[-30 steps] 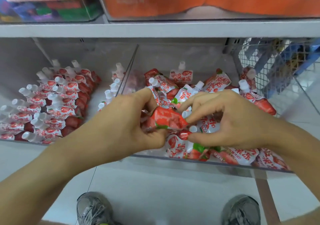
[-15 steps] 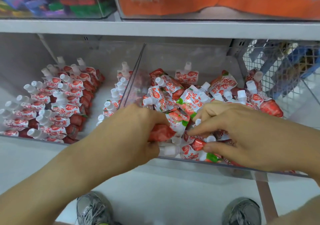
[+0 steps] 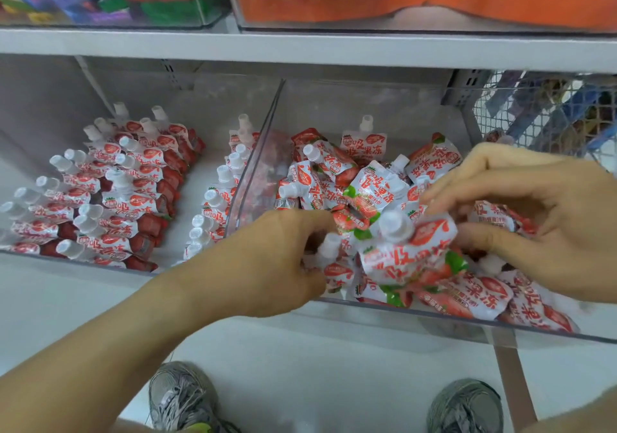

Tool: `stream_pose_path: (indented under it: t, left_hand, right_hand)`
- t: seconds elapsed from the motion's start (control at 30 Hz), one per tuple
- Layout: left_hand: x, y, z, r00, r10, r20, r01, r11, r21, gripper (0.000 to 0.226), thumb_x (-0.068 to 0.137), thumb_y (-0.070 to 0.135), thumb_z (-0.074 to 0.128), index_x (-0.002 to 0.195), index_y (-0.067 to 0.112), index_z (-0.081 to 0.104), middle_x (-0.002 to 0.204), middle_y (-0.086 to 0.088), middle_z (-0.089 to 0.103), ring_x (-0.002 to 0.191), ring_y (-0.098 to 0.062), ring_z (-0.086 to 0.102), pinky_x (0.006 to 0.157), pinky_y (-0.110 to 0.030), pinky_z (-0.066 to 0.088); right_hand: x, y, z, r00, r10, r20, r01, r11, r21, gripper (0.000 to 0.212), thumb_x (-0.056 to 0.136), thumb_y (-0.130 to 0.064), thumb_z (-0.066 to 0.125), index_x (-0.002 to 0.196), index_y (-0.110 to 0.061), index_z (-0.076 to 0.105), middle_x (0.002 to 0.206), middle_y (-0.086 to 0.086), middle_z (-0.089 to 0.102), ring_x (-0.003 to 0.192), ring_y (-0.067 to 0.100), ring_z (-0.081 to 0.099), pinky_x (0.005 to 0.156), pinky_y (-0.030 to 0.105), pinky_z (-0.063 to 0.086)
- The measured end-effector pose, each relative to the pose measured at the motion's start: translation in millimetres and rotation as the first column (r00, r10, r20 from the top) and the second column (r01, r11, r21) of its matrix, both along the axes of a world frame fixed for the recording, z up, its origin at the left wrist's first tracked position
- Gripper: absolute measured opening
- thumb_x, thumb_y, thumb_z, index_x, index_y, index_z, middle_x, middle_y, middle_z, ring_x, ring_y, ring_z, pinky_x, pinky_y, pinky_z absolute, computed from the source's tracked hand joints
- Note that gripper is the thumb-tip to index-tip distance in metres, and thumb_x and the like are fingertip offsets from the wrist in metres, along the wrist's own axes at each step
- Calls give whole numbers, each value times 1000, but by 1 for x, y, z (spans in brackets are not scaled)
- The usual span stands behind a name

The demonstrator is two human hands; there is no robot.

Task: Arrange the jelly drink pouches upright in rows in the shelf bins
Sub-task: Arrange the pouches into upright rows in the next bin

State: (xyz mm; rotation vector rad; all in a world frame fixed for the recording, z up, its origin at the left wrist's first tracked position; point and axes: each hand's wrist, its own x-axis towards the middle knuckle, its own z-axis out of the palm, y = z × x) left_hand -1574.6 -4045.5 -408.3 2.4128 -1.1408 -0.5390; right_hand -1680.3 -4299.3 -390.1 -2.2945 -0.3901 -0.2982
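Both hands reached into the right bin (image 3: 434, 315), where pouches lay jumbled. The left hand (image 3: 267, 265) curled its fingers around a pouch spout (image 3: 329, 245); the right hand (image 3: 534, 219) pinched another pouch (image 3: 410, 252) with bent fingers. Upright rows filled the left bin (image 3: 83, 260).

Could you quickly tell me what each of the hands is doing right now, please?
Left hand: fingers curled around a pouch's white cap in the right bin.
Right hand: pinching a strawberry pouch at its upper edge.
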Motion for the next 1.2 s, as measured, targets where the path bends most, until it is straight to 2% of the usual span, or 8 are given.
stream_pose_path:
  t: [0.17, 0.43, 0.63, 0.77, 0.87, 1.0, 1.1, 1.2]
  left_hand:
    - [2, -2, -4, 992, -98, -76, 109, 980, 168, 15, 94, 35, 48, 95, 30, 62, 77, 14, 64, 71, -2, 58, 72, -25, 51]
    - [-13, 10, 17, 983, -155, 101, 126, 960, 248, 31, 96, 51, 38, 115, 36, 58, 93, 16, 63, 84, 6, 55, 68, -8, 38]
    - [-4, 24, 46, 865, 111, 489, -82, 993, -80, 39, 77, 68, 54, 70, 31, 61, 53, 17, 59, 45, 2, 55, 44, -10, 38]
    - [6, 22, 33, 851, -104, 515, 54, 992, 110, 48, 63, 31, 86, 106, 19, 68, 102, 0, 68, 79, -20, 69, 71, -26, 54]
    - [0, 7, 18, 846, -245, 474, 109, 949, 295, 34, 88, 25, 65, 121, 27, 57, 112, 6, 61, 104, -25, 61, 87, -35, 49]
    - [5, 12, 12, 864, -230, 448, 118, 957, 265, 27, 90, 14, 59, 113, 29, 59, 101, 6, 56, 91, -25, 62, 75, -40, 52]
    - [10, 24, 10, 866, -222, 449, 170, 973, 154, 35, 68, 1, 76, 94, 24, 71, 85, 6, 56, 71, -20, 61, 58, -36, 52]
    - [12, 26, 20, 879, -211, 428, 212, 976, 47, 40, 64, -8, 74, 92, 20, 75, 80, 6, 52, 65, -17, 56, 54, -36, 51]
  right_hand:
    - [5, 9, -10, 995, 11, -103, 29, 927, 374, 13, 91, -21, 67, 103, -19, 65, 110, -1, 67, 103, 24, 69, 85, 38, 59]
    - [29, 54, -19, 930, -104, -352, 306, 749, 587, 20, 92, 4, 61, 102, -13, 58, 99, 5, 73, 88, 15, 74, 67, 29, 62]
    - [43, 77, -43, 940, -101, -325, 94, 995, -38, 14, 91, -14, 69, 99, -24, 68, 91, -13, 69, 85, 0, 66, 78, 24, 55]
    - [47, 76, -41, 966, -61, -250, 18, 985, -173, 13, 88, -19, 73, 96, -28, 70, 90, -16, 68, 85, -3, 62, 78, 19, 51]
    - [55, 64, -35, 997, -55, -59, 36, 956, -292, 27, 77, -43, 76, 101, -34, 69, 102, -15, 64, 98, 6, 52, 88, 27, 43]
    - [55, 55, -31, 948, -115, -298, -127, 721, -681, 90, 61, -80, 65, 140, -46, 39, 135, -20, 44, 126, 11, 37, 107, 38, 23]
    - [55, 73, -43, 971, -135, -197, -85, 575, -813, 75, 71, -78, 57, 134, -38, 47, 115, -12, 57, 113, 16, 52, 97, 41, 30]
    - [63, 76, -44, 981, -113, -159, -58, 609, -791, 58, 76, -65, 62, 125, -36, 56, 106, -8, 60, 108, 19, 56, 92, 41, 37]
